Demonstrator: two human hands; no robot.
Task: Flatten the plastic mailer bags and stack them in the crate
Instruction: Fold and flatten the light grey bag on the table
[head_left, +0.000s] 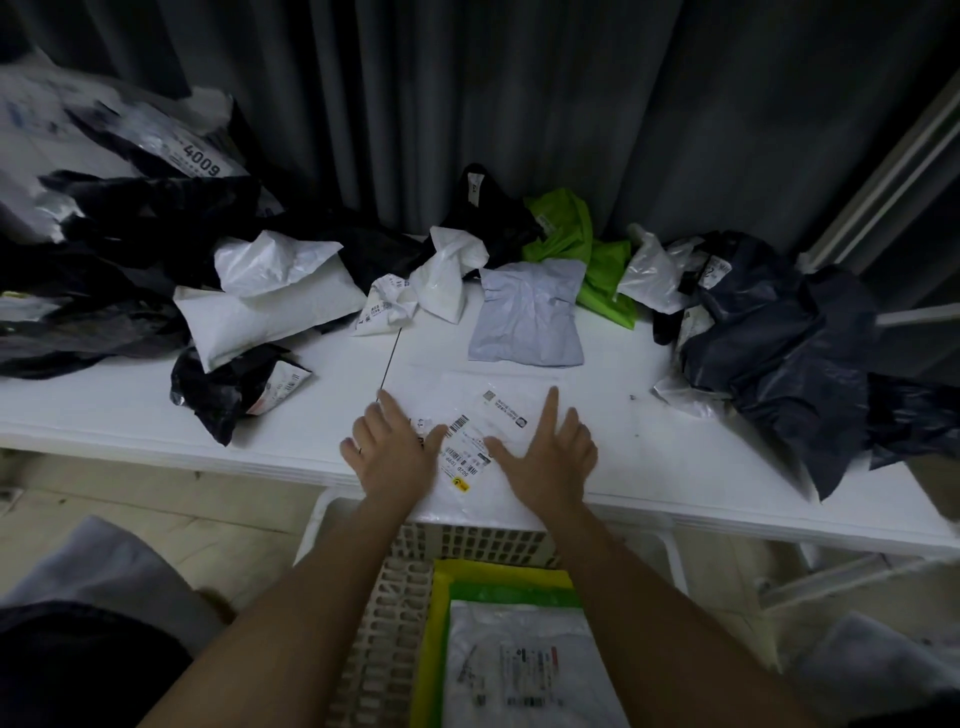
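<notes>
A white mailer bag (467, 410) with barcode labels lies flat at the front edge of the white table (130, 415). My left hand (392, 449) rests palm down on its left side, fingers spread. On the bag's right side my right hand (545, 452) presses flat the same way. Below the table edge stands a cream lattice crate (395, 613). Inside it lies a stack of flat bags: a yellow one (498, 569), a green one (511, 592) and a white labelled one (519, 670) on top.
Crumpled mailers crowd the back of the table: black and white ones at the left (270, 291), a pale grey one (530, 317), a green one (582, 244), and dark blue-grey ones at the right (779, 332). A dark curtain hangs behind.
</notes>
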